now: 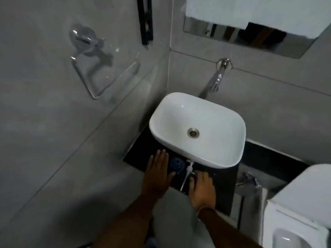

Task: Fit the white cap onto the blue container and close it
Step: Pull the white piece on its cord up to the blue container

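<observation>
A blue container (pixel 176 163) stands upright on the black counter (pixel 225 190) just in front of the basin, seen from above with its mouth uncovered. Right beside it lies the white cap (pixel 188 171), a pump head with a long white tube reaching toward the counter's front edge. My left hand (pixel 157 173) rests flat on the counter to the left of the container, fingers spread, holding nothing. On the other side of the tube lies my right hand (pixel 201 187), palm down, fingertips close to the cap's tube, empty as well.
A white basin (pixel 166 122) sits on the counter behind the container, with a chrome wall tap (pixel 217 76) above it. A toilet (pixel 297 208) stands at the right. A chrome ring holder (pixel 86 59) hangs on the left wall.
</observation>
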### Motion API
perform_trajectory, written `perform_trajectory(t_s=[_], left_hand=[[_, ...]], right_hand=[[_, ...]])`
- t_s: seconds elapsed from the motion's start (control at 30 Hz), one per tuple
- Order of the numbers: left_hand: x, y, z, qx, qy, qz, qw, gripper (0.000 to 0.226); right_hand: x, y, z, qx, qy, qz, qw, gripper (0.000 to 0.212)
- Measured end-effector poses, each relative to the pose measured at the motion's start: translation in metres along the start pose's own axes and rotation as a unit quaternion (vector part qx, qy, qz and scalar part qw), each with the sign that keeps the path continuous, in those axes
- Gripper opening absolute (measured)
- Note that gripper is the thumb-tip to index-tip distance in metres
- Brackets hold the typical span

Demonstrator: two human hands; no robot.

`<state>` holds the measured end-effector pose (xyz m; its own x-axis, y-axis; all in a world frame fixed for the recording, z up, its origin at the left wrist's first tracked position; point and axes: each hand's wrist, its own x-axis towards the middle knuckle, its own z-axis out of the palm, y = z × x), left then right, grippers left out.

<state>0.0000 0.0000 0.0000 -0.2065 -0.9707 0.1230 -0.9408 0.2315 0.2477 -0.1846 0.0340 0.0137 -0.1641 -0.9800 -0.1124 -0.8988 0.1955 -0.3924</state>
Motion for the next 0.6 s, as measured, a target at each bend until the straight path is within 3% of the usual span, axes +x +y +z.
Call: perform_trajectory(t_s=[0.13, 0.2, 0.43, 0.6], left_hand=[[0.016, -0.017, 0.022, -0.050, -0.031, 0.034, 0.998, 0.078], [0.023, -0.020, 0.030, -0.077, -0.060, 0.047, 0.994, 0.082], [0.039, -0.034, 0.048, -0.123, -0.079, 0.066, 0.987, 0.078], [0.041, -0.040, 0.055, -0.168, -0.058, 0.069, 0.982, 0.074]], right_hand=[[0.034, -0.019, 0.019, 0.139, -0.038, 0.234, 0.961, 0.037], [0.050, -0.025, 0.025, 0.173, -0.052, 0.280, 0.943, 0.043], [0.083, -0.027, 0.042, 0.125, -0.070, 0.282, 0.948, 0.031], [0.074, -0.020, 0.026, 0.165, -0.068, 0.269, 0.946, 0.024]])
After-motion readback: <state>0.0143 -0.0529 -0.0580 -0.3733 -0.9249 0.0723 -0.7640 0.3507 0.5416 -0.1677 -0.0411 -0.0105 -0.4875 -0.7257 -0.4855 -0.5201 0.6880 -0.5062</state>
